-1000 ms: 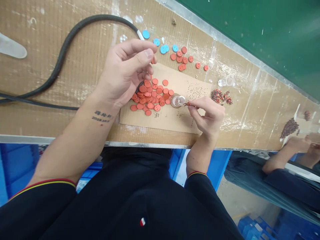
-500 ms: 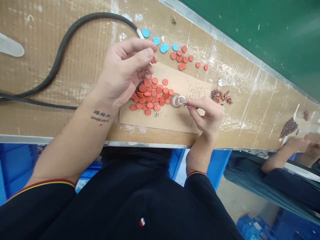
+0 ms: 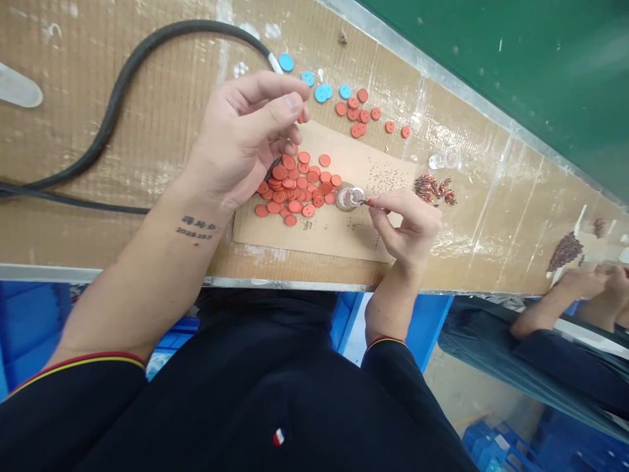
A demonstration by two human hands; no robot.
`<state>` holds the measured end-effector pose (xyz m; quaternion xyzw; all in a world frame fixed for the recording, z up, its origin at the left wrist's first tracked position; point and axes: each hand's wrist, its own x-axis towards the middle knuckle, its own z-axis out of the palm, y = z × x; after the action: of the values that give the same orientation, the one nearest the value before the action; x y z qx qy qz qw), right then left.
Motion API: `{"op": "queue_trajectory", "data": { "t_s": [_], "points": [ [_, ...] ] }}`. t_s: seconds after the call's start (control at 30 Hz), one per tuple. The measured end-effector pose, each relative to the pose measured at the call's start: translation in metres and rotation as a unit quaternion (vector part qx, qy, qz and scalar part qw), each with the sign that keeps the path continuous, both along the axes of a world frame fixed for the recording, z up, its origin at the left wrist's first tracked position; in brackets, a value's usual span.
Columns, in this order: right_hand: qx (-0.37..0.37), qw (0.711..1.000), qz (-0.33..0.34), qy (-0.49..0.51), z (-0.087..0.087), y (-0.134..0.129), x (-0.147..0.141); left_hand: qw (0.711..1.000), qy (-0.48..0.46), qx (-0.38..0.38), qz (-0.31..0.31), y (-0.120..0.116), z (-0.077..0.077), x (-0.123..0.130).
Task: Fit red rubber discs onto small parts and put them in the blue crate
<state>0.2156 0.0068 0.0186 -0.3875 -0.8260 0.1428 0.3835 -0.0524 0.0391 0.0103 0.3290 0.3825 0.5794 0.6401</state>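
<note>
My left hand (image 3: 255,128) is raised over the left side of the cardboard sheet (image 3: 324,241), fingers curled. A red edge shows at its fingertips, apparently a red button-like disc (image 3: 301,118), mostly hidden by the fingers. My right hand (image 3: 407,226) pinches a small thin dark-red piece (image 3: 365,202) right at the mouth of a small glass bottle (image 3: 350,196). Whether the piece touches the glass I cannot tell. Between my hands lies a pile of red discs (image 3: 295,190), some with small holes.
Beyond the sheet lie loose red discs (image 3: 363,117) and several blue discs (image 3: 324,92). Small dark-and-red pieces (image 3: 432,188) and clear caps or cups (image 3: 445,158) sit to the right. A black cable (image 3: 111,111) curves at left. Another person's hands (image 3: 584,283) work at far right.
Both hands keep almost the same pose and place. The view has shifted very slightly. At far right, the other person's hands have moved a little.
</note>
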Motion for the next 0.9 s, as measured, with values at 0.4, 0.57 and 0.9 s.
{"op": "queue_trajectory", "data": {
  "t_s": [0.4,0.57,0.9],
  "points": [
    [-0.037,0.999,-0.007,0.003,-0.0041,-0.0004,0.0015,1.000,0.002,0.014,-0.007,0.0015,-0.0042,-0.0009],
    [-0.017,1.000,-0.015,-0.017,-0.0032,0.0003,0.0005,1.000,0.002,0.012,-0.004,0.0011,-0.0031,-0.0010],
    [-0.018,1.000,-0.004,0.012,-0.0016,-0.0004,-0.0002,1.000,-0.001,0.017,-0.011,0.0001,-0.0046,-0.0024]
  ]
}}
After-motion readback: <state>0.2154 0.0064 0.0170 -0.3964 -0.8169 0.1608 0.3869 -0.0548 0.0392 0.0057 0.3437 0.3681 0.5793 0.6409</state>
